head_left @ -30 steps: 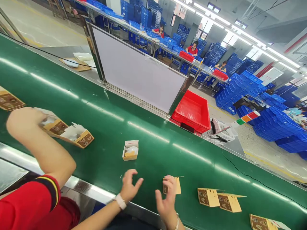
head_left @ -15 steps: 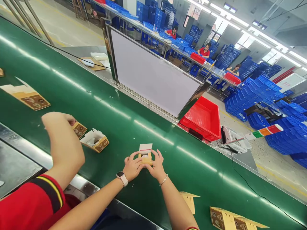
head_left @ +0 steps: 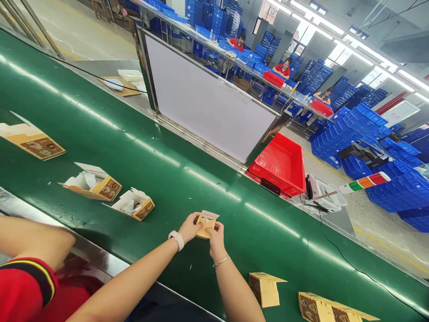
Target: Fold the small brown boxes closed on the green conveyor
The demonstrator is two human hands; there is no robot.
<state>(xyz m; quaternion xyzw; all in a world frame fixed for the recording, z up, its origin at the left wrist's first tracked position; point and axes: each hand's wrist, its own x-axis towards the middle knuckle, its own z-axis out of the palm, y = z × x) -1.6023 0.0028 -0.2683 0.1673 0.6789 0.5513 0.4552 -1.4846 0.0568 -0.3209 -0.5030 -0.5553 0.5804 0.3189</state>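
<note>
Both my hands hold one small tan carton [head_left: 206, 222] with a pale flap, low over the green conveyor belt [head_left: 140, 156]. My left hand [head_left: 189, 227], with a white watch on its wrist, grips the carton's left side. My right hand [head_left: 216, 235], a thin bracelet on the wrist, pinches its right side with the thumb on top. A closed tan carton [head_left: 265, 288] lies on the belt to the right of my right forearm.
Two open cartons [head_left: 134, 205] [head_left: 92, 184] and a flat one [head_left: 31, 142] lie on the belt at left. A co-worker's arm in a red sleeve [head_left: 31, 255] is at lower left. More cartons [head_left: 330, 309] lie at lower right. A white panel [head_left: 208, 103] and red bin [head_left: 281, 163] stand beyond the belt.
The carton's flap has folded down under my hands. The co-worker's arm pulled back off the belt to the lower left. The cartons on the belt shifted with the view.
</note>
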